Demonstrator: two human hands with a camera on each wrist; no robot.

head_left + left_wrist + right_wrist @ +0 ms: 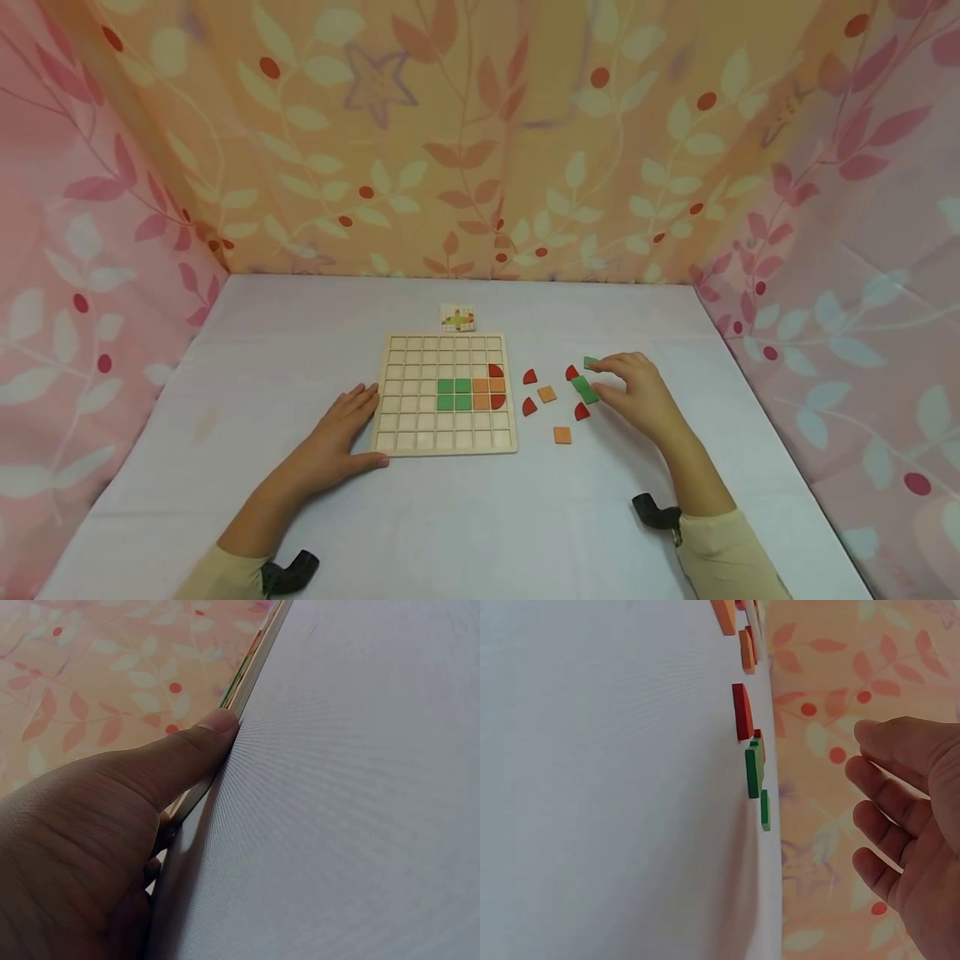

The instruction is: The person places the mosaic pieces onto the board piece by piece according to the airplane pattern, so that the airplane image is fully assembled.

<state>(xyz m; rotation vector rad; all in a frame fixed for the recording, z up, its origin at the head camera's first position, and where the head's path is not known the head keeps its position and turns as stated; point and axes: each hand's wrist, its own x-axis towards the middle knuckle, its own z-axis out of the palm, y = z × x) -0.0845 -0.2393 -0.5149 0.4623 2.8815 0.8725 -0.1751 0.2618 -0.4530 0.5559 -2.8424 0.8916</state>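
A wooden grid board [405, 421] lies on the table, with green squares [454, 394], orange squares [481, 393] and two red quarter-circles [496, 371] in its cells. My left hand [337, 433] rests along its left side, thumb [214, 724] against the front-left corner and fingers fairly straight. Right of the board, my right hand [637, 396] hovers over loose green squares [588, 394], thumb and fingers spread apart. Nothing shows between those fingers in the right wrist view, where the green pieces [753, 772] lie off to the side of the hand [922, 825].
Several loose red quarter-circles [529, 407] and two orange squares [562, 435] lie between board and right hand. Behind the board is a small card [458, 317] with a coloured grid picture. Floral cloth [465, 167] walls in the white table [300, 325] at the back and sides.
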